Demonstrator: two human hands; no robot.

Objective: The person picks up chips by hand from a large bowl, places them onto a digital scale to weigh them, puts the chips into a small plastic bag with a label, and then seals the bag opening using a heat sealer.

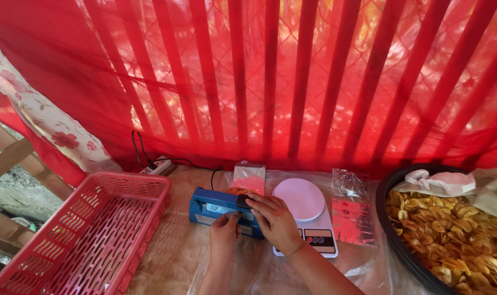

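Hands at lower centre of frame: right hand (275, 218) presses flat on the arm of the blue heat sealer (222, 210); left hand (225, 232) pinches a clear bag (248, 178) edge at its front. White scale (305, 210) just right; red basket (90, 232) at lower left; tub of chips (451, 229) at far right.

A small clear bag (249, 178) stands upright behind the blue sealer (221, 210), its lower end in the sealer's jaw and holding orange chips. To the right of the white scale (308, 218), a stack of clear flat bags (352, 210) with red printed labels lies on the table. The scale's front carries a dark rectangular panel (319, 239) with small round buttons.
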